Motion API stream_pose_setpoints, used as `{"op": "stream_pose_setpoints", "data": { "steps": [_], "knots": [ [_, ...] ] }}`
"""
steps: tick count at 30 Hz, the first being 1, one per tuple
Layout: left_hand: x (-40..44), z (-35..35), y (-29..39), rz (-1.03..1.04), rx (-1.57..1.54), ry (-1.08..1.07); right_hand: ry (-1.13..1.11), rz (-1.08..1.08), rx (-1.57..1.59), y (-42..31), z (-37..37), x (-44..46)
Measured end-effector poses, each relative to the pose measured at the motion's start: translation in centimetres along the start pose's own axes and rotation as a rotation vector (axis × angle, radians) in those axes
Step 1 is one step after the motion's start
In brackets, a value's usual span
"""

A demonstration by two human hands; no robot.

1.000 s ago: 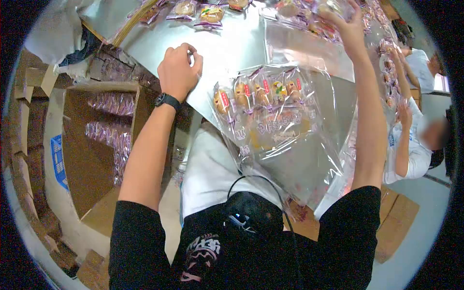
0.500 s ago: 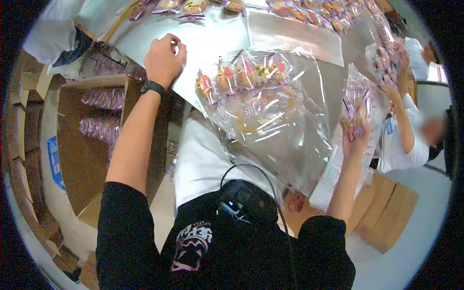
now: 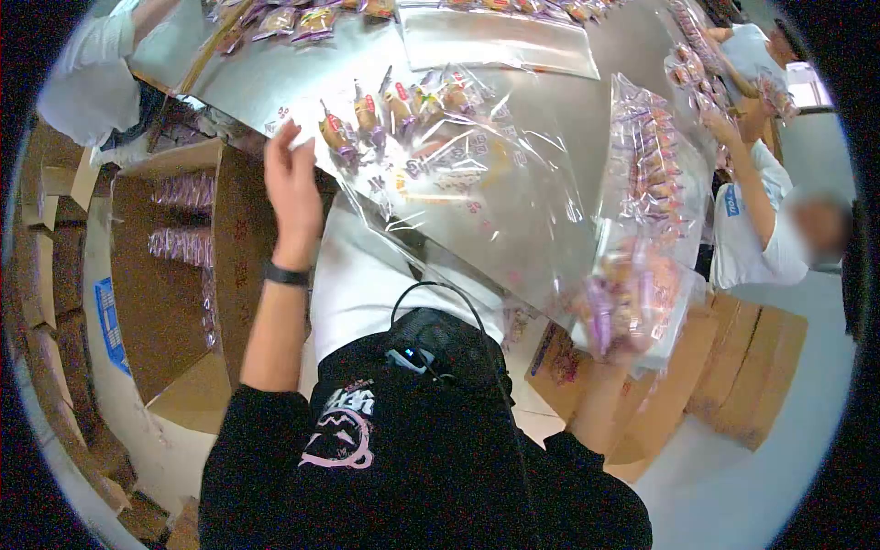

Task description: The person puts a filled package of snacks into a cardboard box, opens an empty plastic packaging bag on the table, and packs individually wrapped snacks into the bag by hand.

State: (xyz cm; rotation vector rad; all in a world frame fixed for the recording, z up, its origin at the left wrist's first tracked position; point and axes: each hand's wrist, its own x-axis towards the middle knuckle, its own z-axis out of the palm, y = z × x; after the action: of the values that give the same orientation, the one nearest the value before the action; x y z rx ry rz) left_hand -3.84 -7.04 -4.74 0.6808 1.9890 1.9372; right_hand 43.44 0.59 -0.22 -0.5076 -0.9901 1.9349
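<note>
My left hand [image 3: 295, 188] is raised at the table's near-left edge, empty, with its fingers apart. Just right of it, a large clear plastic bag [image 3: 513, 215] with printing lies on the table. A row of individually wrapped snack packets [image 3: 401, 108] shows at the bag's far end. Low on the right, my right hand [image 3: 625, 346] is closed around a bunch of wrapped snack packets [image 3: 619, 298], smeared by motion. Beyond that hand lies another clear bag [image 3: 628, 92] with a column of wrapped snacks [image 3: 649, 160] in it.
An open cardboard box [image 3: 225, 275] holding bagged snacks stands left of me. More packets [image 3: 312, 23] lie along the table's far side. A co-worker [image 3: 756, 211] handles packets at right; another person's sleeve [image 3: 87, 82] is far left. Closed cartons [image 3: 747, 371] sit low right.
My left hand has moved down and its curled fingers have spread. My right hand has come down toward me with its packets, uncovering the column of snacks beyond. The view has shifted slightly.
</note>
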Motion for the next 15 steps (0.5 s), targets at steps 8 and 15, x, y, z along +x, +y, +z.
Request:
{"op": "stream_pose_setpoints", "data": {
  "steps": [8,15],
  "knots": [
    [3.7,5.3,-0.2,0.119,0.032,-0.204,0.026,0.291,0.005,6.6,5.7,1.0],
    [-8.4,2.0,8.4,0.277,0.012,0.062,0.187,0.293,0.051,10.7,10.5,5.0]
  ]
}}
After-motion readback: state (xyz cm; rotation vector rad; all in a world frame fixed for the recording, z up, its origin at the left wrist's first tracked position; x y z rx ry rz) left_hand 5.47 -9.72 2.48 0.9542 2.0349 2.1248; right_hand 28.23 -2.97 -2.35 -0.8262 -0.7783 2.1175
